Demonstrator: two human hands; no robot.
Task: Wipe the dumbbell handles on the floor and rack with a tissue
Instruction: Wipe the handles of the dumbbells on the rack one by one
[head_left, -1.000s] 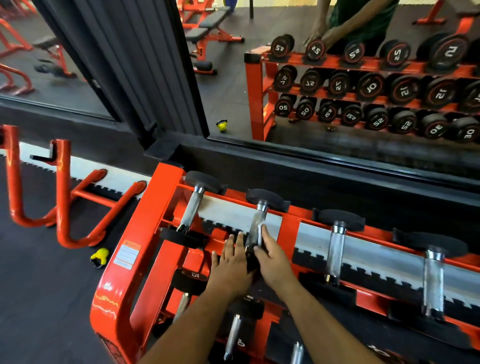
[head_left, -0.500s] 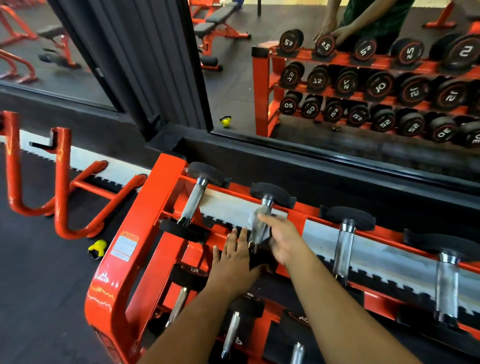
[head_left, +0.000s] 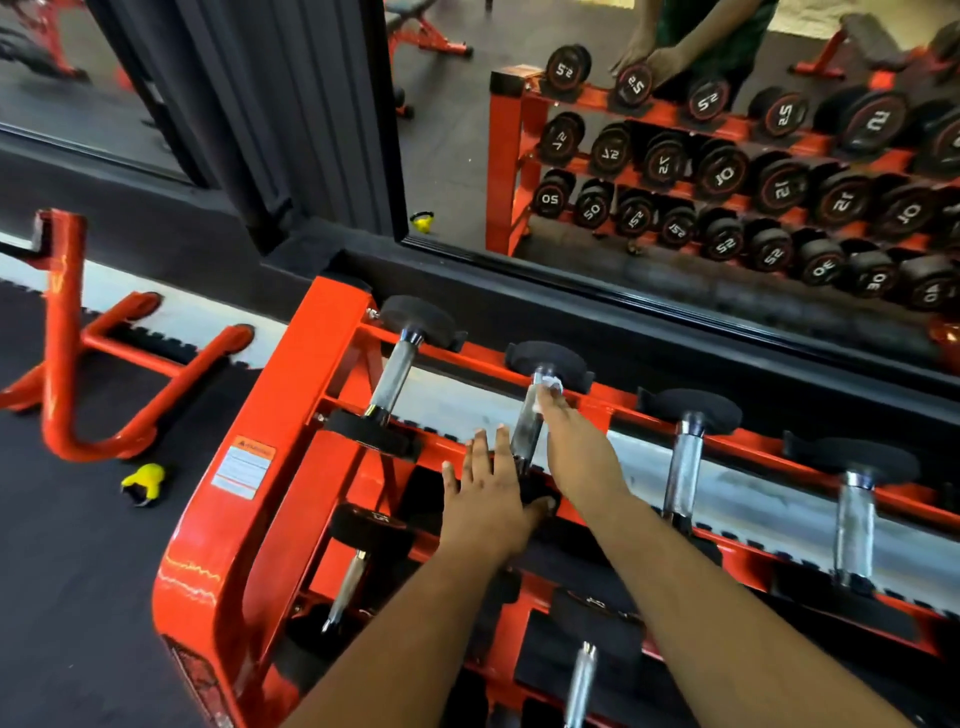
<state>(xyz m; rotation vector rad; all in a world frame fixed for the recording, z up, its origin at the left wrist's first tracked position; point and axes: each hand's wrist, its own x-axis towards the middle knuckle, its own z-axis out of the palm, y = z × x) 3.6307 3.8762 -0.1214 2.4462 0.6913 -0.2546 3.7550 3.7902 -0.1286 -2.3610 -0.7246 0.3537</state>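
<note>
Your left hand (head_left: 485, 501) lies flat, fingers straight, on the near head of the second dumbbell (head_left: 527, 434) on the orange rack (head_left: 270, 452); farther up, your right hand (head_left: 576, 449) presses the tissue (head_left: 551, 387) against the handle's far end.

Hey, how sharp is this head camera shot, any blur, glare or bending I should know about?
Head view: the right hand and its tissue are motion-smeared at the handle's far end; the left hand is crisper. Wide-angle bending curves the orange rack and the mirror edge. Glare streaks the rack's glossy paint and the chrome handles. Lighting is even, with soft shadows.
</note>
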